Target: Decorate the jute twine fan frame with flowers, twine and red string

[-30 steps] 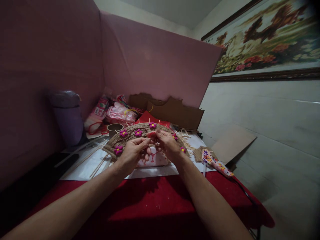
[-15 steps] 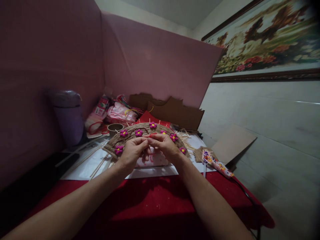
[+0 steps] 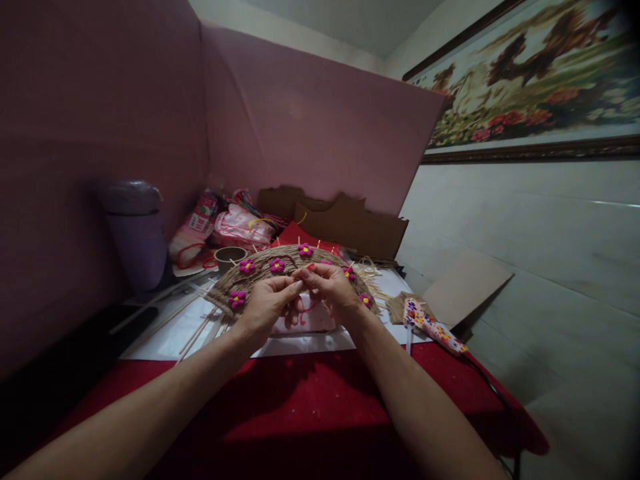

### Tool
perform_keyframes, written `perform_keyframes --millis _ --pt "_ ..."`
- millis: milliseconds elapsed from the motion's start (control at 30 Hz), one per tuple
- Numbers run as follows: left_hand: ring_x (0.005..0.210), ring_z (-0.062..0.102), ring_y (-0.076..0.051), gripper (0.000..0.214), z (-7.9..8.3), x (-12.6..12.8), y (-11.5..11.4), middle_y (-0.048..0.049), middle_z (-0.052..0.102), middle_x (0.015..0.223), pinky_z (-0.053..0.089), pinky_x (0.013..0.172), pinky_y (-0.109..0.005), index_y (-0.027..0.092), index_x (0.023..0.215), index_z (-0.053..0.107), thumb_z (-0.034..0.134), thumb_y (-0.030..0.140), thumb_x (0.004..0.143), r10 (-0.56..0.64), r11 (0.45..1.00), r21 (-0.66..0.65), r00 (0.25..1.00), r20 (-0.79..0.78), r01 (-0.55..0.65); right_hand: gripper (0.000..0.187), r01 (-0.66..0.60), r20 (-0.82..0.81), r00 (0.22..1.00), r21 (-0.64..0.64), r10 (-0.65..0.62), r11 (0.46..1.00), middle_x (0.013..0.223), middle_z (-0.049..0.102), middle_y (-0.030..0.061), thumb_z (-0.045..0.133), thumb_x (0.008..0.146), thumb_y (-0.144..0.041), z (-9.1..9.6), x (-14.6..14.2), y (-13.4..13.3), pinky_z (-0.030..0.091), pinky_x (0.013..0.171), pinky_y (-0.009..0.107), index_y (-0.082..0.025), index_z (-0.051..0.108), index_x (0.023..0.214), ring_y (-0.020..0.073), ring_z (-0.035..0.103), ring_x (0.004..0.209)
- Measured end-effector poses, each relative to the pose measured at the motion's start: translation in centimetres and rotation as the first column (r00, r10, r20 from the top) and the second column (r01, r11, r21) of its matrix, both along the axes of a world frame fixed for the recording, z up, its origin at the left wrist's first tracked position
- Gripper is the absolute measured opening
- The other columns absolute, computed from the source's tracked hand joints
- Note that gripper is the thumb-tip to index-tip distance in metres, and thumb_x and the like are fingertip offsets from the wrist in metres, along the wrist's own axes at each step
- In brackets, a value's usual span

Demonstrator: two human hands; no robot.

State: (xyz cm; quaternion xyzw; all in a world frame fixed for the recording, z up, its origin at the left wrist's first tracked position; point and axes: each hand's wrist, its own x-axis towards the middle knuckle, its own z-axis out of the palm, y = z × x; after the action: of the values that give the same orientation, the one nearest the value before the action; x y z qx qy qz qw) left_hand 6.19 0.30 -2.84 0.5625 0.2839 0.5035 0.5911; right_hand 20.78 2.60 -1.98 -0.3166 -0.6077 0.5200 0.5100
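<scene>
My left hand (image 3: 273, 302) and my right hand (image 3: 329, 288) meet fingertip to fingertip, both pinched. Between them is a small piece of red yarn (image 3: 311, 267), showing at the right hand's fingertips; a thin strand seems to hang below the hands. How the left fingers grip it is partly hidden. Behind the hands lies a fan-shaped piece wound with brown twine (image 3: 263, 280), thin sticks poking from its curved edge. Several magenta flowers (image 3: 277, 265) with yellow centres sit on it. Under the hands is a pale pink patterned bundle (image 3: 306, 320), partly covered.
A glue gun with a flowered body (image 3: 435, 325) lies at the right, its cord running off the red cloth (image 3: 310, 393). Thin sticks (image 3: 195, 335) lie left on white paper. Behind are a tape roll (image 3: 231, 255), bagged yarn (image 3: 245, 227), a purple tumbler (image 3: 137, 240) and torn cardboard (image 3: 355, 223).
The red yarn at the fingertips has shifted slightly right and shows less length. The right fingers have curled a little; both hands stay in nearly the same place.
</scene>
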Motion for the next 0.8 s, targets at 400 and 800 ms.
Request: perform_keyframes --millis 400,800 --pt "0.034 0.05 -0.007 0.032 -0.08 0.01 -0.1 -0.0013 0.063 0.055 0.035 0.034 -0.018 0.012 0.064 0.059 0.071 0.041 0.071 -0.073 0.997 -0.028 0.996 -0.048 0.072 0.034 0.021 -0.158 0.987 -0.015 -0.023 1.0 0.063 0.065 0.0004 0.075 0.067 -0.047 0.96 -0.09 -0.79 0.014 0.035 0.018 -0.014 0.065 0.071 0.0014 0.029 0.036" --pt "0.039 0.049 -0.009 0.022 0.7 -0.03 -0.38 0.0026 0.059 0.055 0.037 0.036 -0.02 0.013 0.085 0.063 0.066 0.021 0.064 0.202 0.979 0.011 0.979 -0.037 -0.202 0.037 0.136 -0.07 0.989 0.062 -0.131 0.989 0.048 0.045 -0.0074 0.073 0.066 -0.05 0.94 -0.07 -0.52 0.018 0.035 0.019 -0.016 0.061 0.069 0.0029 0.03 0.036"
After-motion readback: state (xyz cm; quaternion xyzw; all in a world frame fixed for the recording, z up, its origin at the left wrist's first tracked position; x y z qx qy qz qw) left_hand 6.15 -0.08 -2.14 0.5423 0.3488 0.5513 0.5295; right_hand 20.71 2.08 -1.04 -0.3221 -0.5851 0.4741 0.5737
